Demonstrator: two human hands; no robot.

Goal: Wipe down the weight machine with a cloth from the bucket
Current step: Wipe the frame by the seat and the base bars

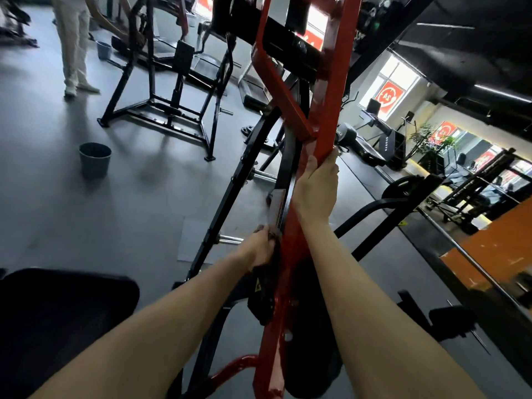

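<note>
A red arm [328, 110] of the weight machine runs from the lower middle up to the top of the view, mounted on a black frame [230, 197]. My right hand [316, 188] grips this red arm about halfway up. My left hand [260, 249] holds a dark cloth [263, 295] against the left side of the red arm, lower down; the cloth hangs below the hand. A grey-blue bucket [95, 159] stands on the floor to the left, apart from the machine.
A black padded seat [63, 312] fills the lower left. Another black machine [172, 90] stands behind the bucket, with a person in light trousers [73, 44] and a second bucket [103, 50] beyond. A mirror and an orange wall [489, 249] run along the right.
</note>
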